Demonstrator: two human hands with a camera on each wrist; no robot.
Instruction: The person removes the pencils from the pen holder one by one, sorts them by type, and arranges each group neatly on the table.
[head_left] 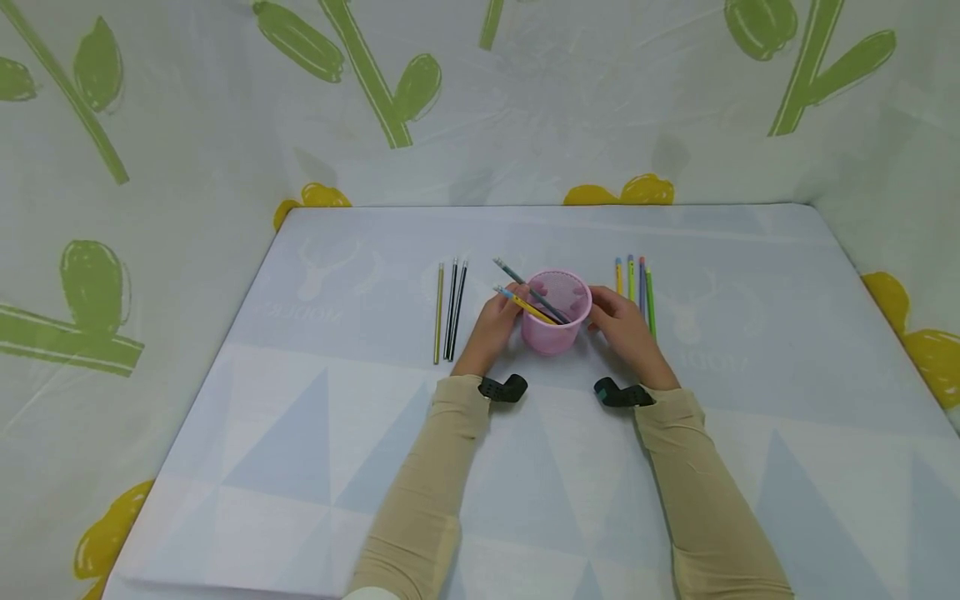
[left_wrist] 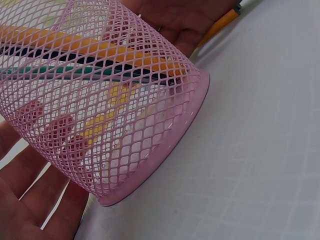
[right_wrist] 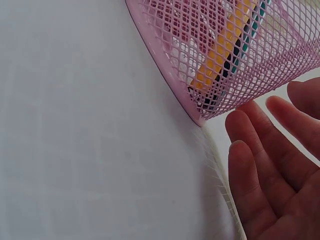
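A pink mesh pencil cup (head_left: 551, 340) stands between the two hands. Inside lean a yellow pencil (head_left: 525, 306) and a dark green pencil (head_left: 515, 273), and the left wrist view also shows a dark strip beside the yellow one (left_wrist: 85, 41). The left hand (head_left: 489, 329) holds the cup's left side, its fingertips showing through the mesh. On the opposite side the right hand (head_left: 628, 332) has its fingers bent round the wall. Its lower fingers (right_wrist: 245, 170) sit slightly off the mesh in the right wrist view.
Left of the cup lie a gold pencil (head_left: 438, 312) and black pencils (head_left: 452, 310), side by side. Several coloured pencils, among them a green one (head_left: 650, 304), lie beyond the right hand. A pale patterned cloth (head_left: 300, 433) covers the table; leaf-print fabric (head_left: 510, 133) hangs behind.
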